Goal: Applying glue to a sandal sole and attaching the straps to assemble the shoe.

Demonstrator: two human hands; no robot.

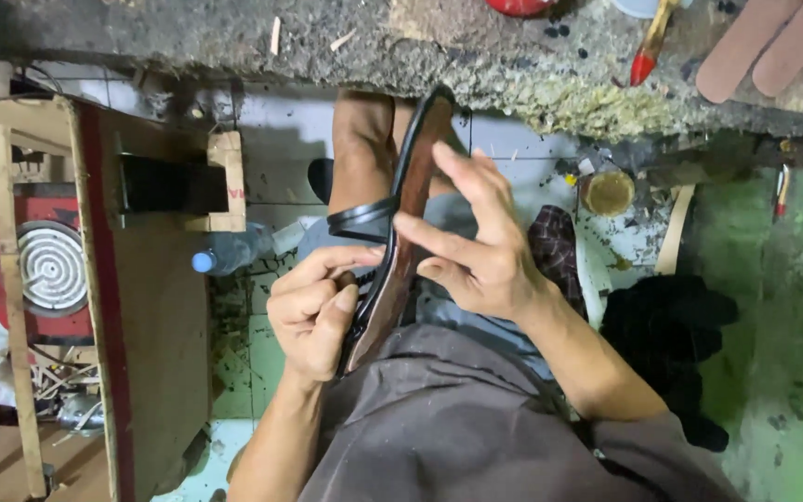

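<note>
Left hand point(316, 311): I see it closed on the sandal's point(401, 232) lower end.
Right hand point(476, 246): fingers pressing the sole edge.
Progress: black strap point(360, 221) looks attached; I judge edge work unfinished.

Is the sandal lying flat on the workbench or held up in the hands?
Held up. The sandal is on edge above the lap, off the workbench; the left hand grips its lower end, and the right hand presses its side.
</note>
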